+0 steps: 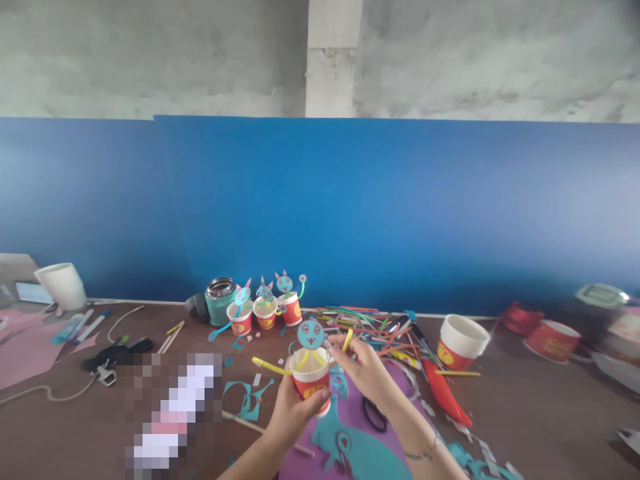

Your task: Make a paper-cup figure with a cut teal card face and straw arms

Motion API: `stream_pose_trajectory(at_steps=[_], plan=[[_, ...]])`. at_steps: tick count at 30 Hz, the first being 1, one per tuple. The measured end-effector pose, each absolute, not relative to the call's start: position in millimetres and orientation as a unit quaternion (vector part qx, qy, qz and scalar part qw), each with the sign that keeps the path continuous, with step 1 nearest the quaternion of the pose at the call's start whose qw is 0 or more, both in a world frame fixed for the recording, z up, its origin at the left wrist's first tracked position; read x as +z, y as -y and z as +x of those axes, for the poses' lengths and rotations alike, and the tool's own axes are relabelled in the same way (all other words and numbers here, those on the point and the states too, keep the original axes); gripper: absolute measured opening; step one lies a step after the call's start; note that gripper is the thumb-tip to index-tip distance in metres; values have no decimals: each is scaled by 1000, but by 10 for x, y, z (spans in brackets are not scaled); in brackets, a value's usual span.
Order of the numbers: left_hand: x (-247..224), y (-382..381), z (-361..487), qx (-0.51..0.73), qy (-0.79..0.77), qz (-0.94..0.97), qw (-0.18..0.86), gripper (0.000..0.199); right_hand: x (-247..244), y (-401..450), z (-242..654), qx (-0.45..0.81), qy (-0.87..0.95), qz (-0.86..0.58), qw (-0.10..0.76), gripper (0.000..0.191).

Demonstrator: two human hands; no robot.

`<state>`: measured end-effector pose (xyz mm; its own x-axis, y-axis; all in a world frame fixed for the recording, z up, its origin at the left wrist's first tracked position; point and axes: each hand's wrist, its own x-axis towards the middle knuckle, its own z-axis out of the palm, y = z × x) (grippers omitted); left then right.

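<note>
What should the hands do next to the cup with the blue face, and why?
Maybe the right hand should add an ear. The three small cups behind have faces with pointed ears, but this round blue face has none. The left hand holds its cup, which should help.

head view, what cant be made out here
- Head view: what, if anything, the right hand pinches, too small
- Head view: inside bottom of the held cup, hidden by its wall
- Head view: whatever lies under the pixelated patch
- Head view: text on the small screen, too blurred
</note>
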<state>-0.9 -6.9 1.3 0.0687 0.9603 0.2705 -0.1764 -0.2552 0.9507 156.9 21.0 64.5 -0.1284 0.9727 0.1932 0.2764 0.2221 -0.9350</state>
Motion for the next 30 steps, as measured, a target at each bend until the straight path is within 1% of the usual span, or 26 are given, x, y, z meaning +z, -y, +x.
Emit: stream_pose_trajectory(at_steps=[3, 6, 11, 14, 17, 21, 25, 27, 30], plan=[[21, 92, 10, 574, -331, 536, 523, 73, 698, -173, 1575, 448, 621, -463, 447, 44], [17, 131, 26, 551, -291, 533, 573, 79, 743, -146, 1565, 503, 626, -411, 432, 39], [-14, 167, 34, 515, -261, 527, 623, 74, 806, -114, 1552, 484, 655, -397, 424, 26], [-25, 170, 31, 505, -241, 533, 634, 71, 821, -96, 1536, 492, 658, -367, 436, 23], [-25, 166, 26, 506, -229, 530, 641, 74, 803, -91, 1516, 499, 654, -359, 442, 22], [-27, 143, 26, 520, -225, 534, 627, 71, 765, -109, 1509, 495, 647, -388, 431, 25], [-58, 131, 24, 531, -261, 546, 593, 73, 740, -133, 1509, 535, 635, -375, 412, 29], [-63, 133, 9, 548, -299, 550, 555, 65, 725, -147, 1503, 533, 634, -368, 423, 31], [-47, 124, -35, 586, -366, 539, 482, 46, 704, -169, 1499, 507, 630, -378, 451, 33]])
